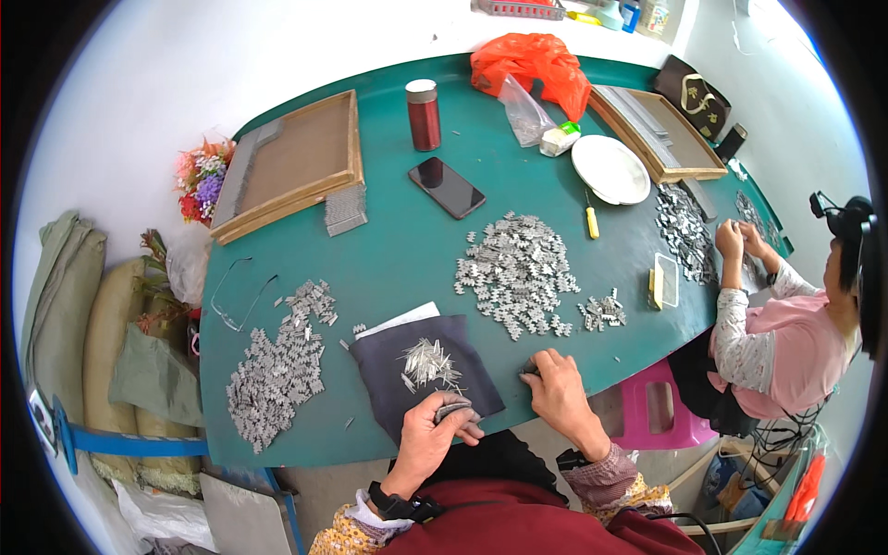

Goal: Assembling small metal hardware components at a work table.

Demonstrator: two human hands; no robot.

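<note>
My left hand (pixel 433 427) is closed around a dark grey flat piece (pixel 451 409) at the near edge of a dark cloth (pixel 381 363). Thin silvery pins (pixel 427 363) lie heaped on that cloth, just beyond my left fingers. Over the table's front edge, my right hand (pixel 561 388) has its fingers closed on a small dark object (pixel 530 367), whose kind I cannot make out. Ahead of the right hand spreads a large pile of small grey notched metal pieces (pixel 518 268). A smaller cluster (pixel 603 311) sits to its right, and another heap (pixel 276 375) lies at the left.
Wooden trays (pixel 294 166) (pixel 659 134) stand at the back. On the green table are a red flask (pixel 424 118), a phone (pixel 448 188), glasses (pixel 231 294), a white plate (pixel 610 170) and a yellow-handled screwdriver (pixel 592 220). Another person (pixel 782 342) works at the right.
</note>
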